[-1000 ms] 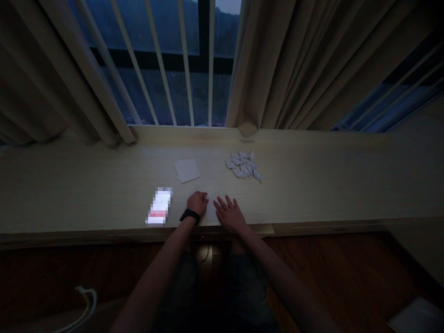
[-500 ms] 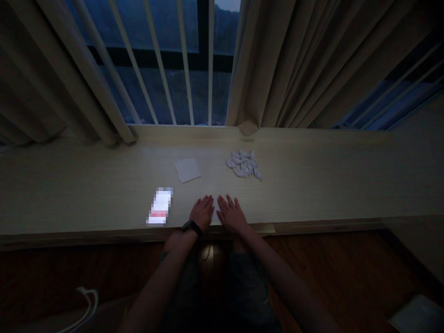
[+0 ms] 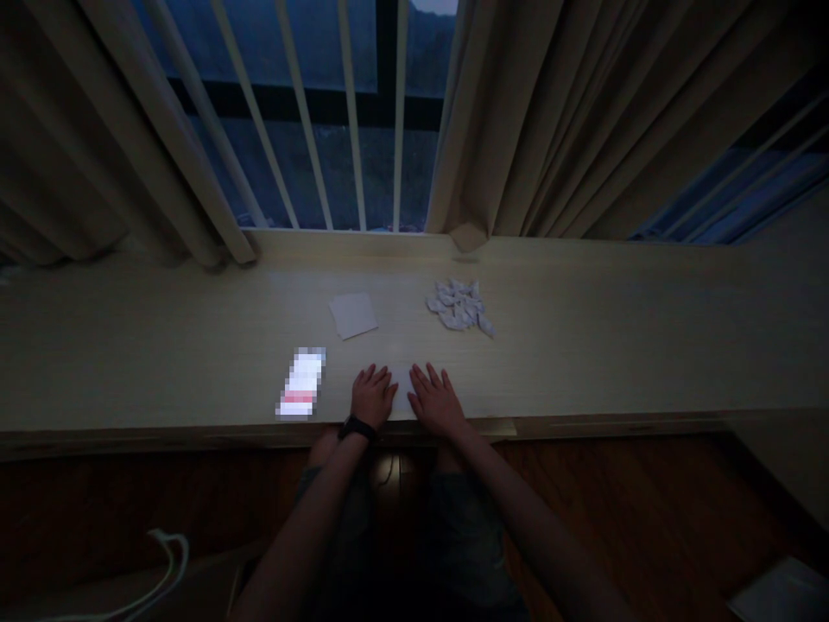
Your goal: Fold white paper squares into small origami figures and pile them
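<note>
My left hand point(image 3: 373, 397), with a dark band at its wrist, lies flat near the ledge's front edge, fingers stretched out. Opposite it, my right hand point(image 3: 437, 402) is also flat with spread fingers. Between them shows a pale sheet of paper point(image 3: 401, 389), its sides covered by both hands. Beyond my left hand lies a small stack of square white paper point(image 3: 353, 315). A cluster of crumpled or twisted white paper pieces point(image 3: 458, 304) rests beyond my right hand.
A lit phone point(image 3: 301, 383), its screen blurred out, lies left of my left hand on the pale wooden ledge point(image 3: 602, 345). Curtains point(image 3: 518, 130) and a barred window stand behind. White cords point(image 3: 172, 553) hang at lower left, and a pale object point(image 3: 781, 592) sits at lower right.
My hands have moved slightly apart, with the left shifting left and the right shifting right. More of the pale sheet shows between them. The whole view has shifted a little.
</note>
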`<action>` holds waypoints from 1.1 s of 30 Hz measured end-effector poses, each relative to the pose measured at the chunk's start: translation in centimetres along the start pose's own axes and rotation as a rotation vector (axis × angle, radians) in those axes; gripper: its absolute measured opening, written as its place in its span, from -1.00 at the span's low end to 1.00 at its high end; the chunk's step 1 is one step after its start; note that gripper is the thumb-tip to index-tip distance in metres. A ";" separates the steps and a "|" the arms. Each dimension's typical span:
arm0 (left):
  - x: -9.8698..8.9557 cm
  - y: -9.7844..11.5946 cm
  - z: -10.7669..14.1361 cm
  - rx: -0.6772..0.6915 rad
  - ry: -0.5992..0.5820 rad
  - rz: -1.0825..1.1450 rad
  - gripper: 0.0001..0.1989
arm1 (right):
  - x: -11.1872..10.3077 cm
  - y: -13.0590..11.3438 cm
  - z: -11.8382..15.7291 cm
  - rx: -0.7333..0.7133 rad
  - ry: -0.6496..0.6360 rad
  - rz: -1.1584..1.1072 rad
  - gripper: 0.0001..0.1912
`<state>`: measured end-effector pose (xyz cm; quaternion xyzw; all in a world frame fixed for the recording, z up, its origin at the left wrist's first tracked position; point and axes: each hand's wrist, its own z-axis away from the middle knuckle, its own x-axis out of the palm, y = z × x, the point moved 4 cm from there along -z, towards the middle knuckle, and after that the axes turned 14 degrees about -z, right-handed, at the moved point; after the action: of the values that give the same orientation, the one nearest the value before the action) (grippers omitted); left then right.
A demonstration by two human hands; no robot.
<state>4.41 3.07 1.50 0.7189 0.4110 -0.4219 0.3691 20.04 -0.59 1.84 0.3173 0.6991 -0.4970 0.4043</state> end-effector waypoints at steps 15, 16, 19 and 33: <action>-0.4 0.1 -0.2 0.018 -0.098 0.127 -0.79 | -1.0 -0.8 4.4 -0.334 0.004 -0.050 -0.54; -0.4 0.1 -0.2 0.019 -0.114 0.146 -0.78 | -1.0 -1.0 4.4 -0.353 0.001 -0.064 -0.57; -0.8 -0.3 -0.4 -0.017 -0.152 0.231 -0.74 | -0.9 -1.4 4.4 -0.378 -0.022 -0.141 -0.61; -1.9 -1.4 0.0 -0.407 -0.318 0.908 -0.49 | -2.0 1.6 0.3 0.476 0.291 -1.254 -0.61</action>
<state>2.55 3.14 2.95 0.6654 0.0704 -0.2350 0.7050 22.39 -0.48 2.87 -0.0037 0.6696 -0.7296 -0.1389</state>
